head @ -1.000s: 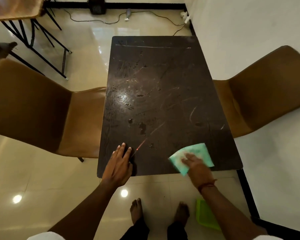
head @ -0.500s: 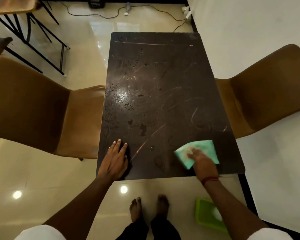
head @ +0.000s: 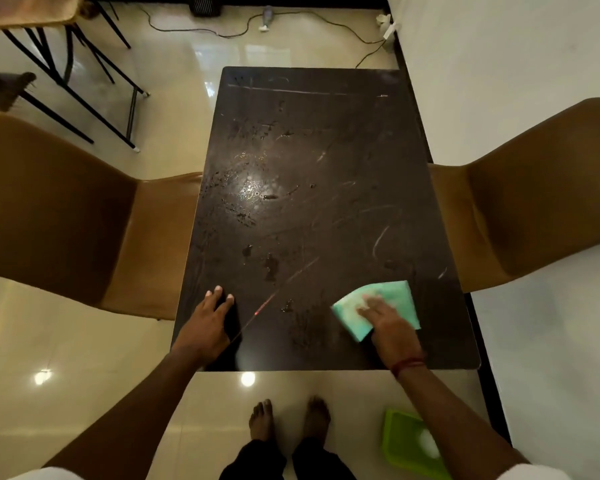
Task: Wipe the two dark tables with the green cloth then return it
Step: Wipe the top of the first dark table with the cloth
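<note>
A dark table [head: 326, 161] with streaks, droplets and smudges stretches away in front of me. The green cloth [head: 392, 299] lies flat on its near right part. My right hand [head: 387, 323] presses down on the cloth, fingers spread over it. My left hand [head: 208, 323] rests flat on the table's near left corner, fingers apart, holding nothing. Only one dark table is in view.
Brown chairs stand on both sides, one at the left [head: 66, 220] and one at the right [head: 534, 209]. A green tray [head: 409, 445] lies on the floor by my right foot. A white wall runs along the right. Cables and another table's black legs [head: 84, 81] are at the back.
My right hand has slid the cloth slightly away from the near edge and to the right. The left hand has stayed on the near left corner.
</note>
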The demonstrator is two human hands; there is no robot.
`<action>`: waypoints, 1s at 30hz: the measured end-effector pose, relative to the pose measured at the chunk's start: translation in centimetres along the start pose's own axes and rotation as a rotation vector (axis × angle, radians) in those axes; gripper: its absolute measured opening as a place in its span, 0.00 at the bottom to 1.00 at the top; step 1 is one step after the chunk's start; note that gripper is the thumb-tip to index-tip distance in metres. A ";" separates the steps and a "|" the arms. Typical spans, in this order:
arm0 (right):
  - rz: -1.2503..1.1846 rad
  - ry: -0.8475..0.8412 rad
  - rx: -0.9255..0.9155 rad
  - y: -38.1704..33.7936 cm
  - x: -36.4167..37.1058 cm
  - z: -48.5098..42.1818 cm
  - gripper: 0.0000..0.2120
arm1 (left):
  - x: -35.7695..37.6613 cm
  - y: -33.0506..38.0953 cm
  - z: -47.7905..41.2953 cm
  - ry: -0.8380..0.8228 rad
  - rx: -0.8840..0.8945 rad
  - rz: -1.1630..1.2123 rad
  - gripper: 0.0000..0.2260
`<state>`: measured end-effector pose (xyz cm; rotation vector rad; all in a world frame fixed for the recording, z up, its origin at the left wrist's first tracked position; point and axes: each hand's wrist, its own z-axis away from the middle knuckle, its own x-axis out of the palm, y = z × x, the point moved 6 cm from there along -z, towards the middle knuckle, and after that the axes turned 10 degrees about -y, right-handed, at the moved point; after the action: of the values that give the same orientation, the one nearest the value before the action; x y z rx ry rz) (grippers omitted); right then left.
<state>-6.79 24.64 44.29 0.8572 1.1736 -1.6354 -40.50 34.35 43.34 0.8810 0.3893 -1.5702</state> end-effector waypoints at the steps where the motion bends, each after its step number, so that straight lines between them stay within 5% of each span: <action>1: -0.059 0.021 0.129 2.2 -0.7 0.0 0.29 | 0.0 -0.1 0.0 -0.017 0.000 -0.006 0.37; 5: -0.163 0.078 0.455 0.6 -1.1 -1.1 0.23 | -0.5 0.3 -0.3 -0.065 -0.010 -0.029 0.38; 9: 0.109 -0.089 -0.081 -11.2 3.2 -1.2 0.25 | -0.6 0.1 -0.5 -0.131 -0.015 -0.074 0.39; 12: 0.145 -0.073 -0.320 -11.7 2.4 -1.1 0.21 | -0.8 -1.1 -0.5 -0.164 0.013 -0.123 0.39; 14: 0.091 -0.035 -0.226 -7.4 0.4 -2.2 0.19 | -1.0 -1.4 -0.4 -0.179 0.034 -0.135 0.38; 17: -0.026 0.015 0.184 0.5 -1.9 -3.6 0.23 | -0.8 -1.0 -0.2 -0.171 0.029 -0.115 0.38; 20: 0.027 0.033 0.322 -2.2 -1.8 -4.1 0.23 | -0.6 -0.3 -0.2 -0.163 0.015 -0.111 0.38; 25: 0.231 -0.173 -0.286 -14.6 4.6 -2.7 0.24 | -0.9 -0.4 -0.3 -0.184 0.003 -0.170 0.38; 27: 0.231 -0.052 -0.413 -12.9 2.6 -3.2 0.21 | -0.9 -0.7 -0.1 -0.198 0.011 -0.189 0.38; 30: 0.057 0.016 -0.030 -5.0 -0.5 -5.1 0.24 | -0.9 -0.9 0.0 -0.206 0.008 -0.176 0.38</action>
<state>-11.16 30.28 44.78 0.8784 1.1716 -1.5635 -41.40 35.20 43.75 0.6969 0.3194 -1.8071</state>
